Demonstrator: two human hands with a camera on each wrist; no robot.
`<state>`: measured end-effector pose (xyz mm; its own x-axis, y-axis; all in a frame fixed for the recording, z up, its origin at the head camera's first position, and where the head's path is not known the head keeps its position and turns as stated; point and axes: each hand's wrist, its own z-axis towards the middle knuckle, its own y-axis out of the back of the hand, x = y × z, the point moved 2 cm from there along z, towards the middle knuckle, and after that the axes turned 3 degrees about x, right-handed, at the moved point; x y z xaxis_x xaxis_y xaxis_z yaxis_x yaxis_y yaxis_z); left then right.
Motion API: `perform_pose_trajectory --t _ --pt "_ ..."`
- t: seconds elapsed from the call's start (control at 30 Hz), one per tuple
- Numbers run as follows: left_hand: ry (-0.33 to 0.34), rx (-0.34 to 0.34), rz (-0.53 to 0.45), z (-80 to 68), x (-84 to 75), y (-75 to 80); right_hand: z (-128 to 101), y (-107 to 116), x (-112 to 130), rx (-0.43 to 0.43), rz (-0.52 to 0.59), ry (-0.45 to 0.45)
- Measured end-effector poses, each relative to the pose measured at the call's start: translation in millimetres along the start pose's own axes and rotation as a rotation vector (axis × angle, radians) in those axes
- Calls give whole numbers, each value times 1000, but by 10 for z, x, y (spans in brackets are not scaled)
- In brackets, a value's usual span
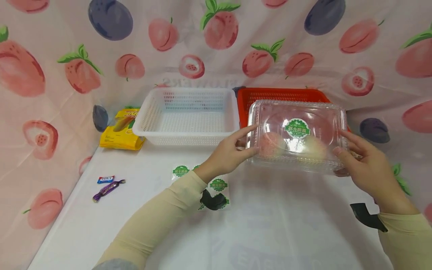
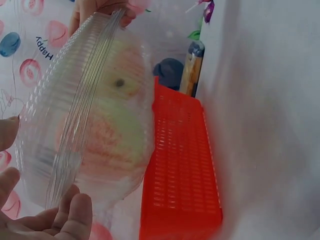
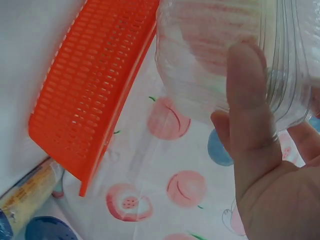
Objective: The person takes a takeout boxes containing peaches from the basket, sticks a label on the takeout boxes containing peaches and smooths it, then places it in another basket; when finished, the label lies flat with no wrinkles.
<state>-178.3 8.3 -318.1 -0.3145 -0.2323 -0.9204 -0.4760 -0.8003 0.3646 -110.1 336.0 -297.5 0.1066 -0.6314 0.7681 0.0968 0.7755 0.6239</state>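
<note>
Holding a clear clamshell box (image 1: 297,135) of fruit by its ends, both hands, left (image 1: 229,153) and right (image 1: 366,170), are lifting it just near the red basket (image 1: 270,95).

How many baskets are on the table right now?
2. The white basket sits at the back centre, beside the yellow packet. The red basket is to its right, partly hidden behind the clear clamshell box held in both hands. Others may be hidden.
</note>
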Motion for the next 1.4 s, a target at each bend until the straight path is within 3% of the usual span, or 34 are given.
perform_pose_trajectory --t 0.2,0.4,0.6,0.93,1.4 --pt "-8 -7 -8 154 -21 -49 194 68 51 -60 -26 -19" --pt "10 -5 -17 212 -28 -67 379 151 35 -113 -50 -37" --pt "48 -12 -64 227 121 -68 604 244 29 -118 -64 -83" --pt "273 -81 -56 296 499 -150 1035 332 16 -31 -173 -136" --pt "314 -128 -92 560 753 -224 1465 168 -198 81 -172 -114"
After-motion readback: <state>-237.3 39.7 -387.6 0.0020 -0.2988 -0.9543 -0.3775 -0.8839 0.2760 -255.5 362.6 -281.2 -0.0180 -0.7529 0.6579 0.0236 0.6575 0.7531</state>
